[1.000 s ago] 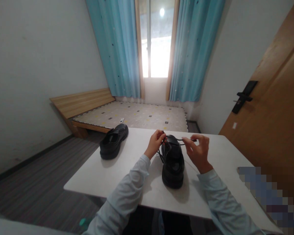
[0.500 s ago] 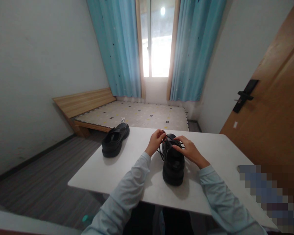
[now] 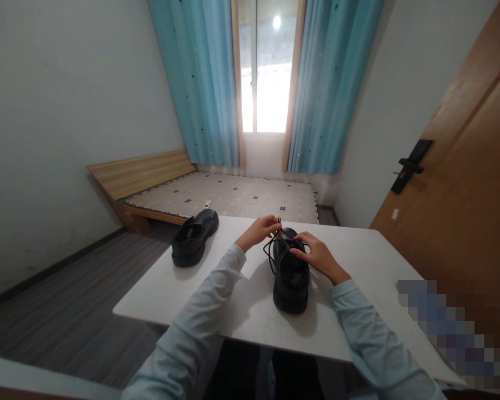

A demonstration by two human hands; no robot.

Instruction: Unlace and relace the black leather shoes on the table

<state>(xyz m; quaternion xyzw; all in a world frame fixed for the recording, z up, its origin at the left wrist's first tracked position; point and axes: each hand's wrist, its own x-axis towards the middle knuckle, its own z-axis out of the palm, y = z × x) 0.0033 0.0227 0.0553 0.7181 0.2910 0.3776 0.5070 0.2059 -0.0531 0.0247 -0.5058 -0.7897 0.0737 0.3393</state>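
the black shoe [image 3: 291, 272] is standing on the white table [image 3: 370, 261], near its middle, with the heel toward the person and the toe pointing away to the window. a thin black lace [image 3: 270, 249] is coming out of its upper part and hanging in a loop on the left side of the shoe.

the left hand [image 3: 258, 230] is lifting the lace up above the far part of the shoe; its fingers are closed in a small pinch on the lace end, and the rest of the hand is curled, not spread. the right hand [image 3: 316, 256] is lying on the top of the shoe, fingers bent and close together, the fingertips pressing where the lace is crossing. i cannot tell if this hand is also pinching a piece of lace or only pressing on it, because the lace is too thin and dark against the shoe.

to do this step well, i think the right hand should be holding the crossing firmly, so it is not slipping, while the left hand is pulling the lace with an even tension and not too hard, otherwise the shoe is sliding on the smooth table.

a second black shoe [image 3: 193, 239] is standing well apart, at the left far corner of the table.
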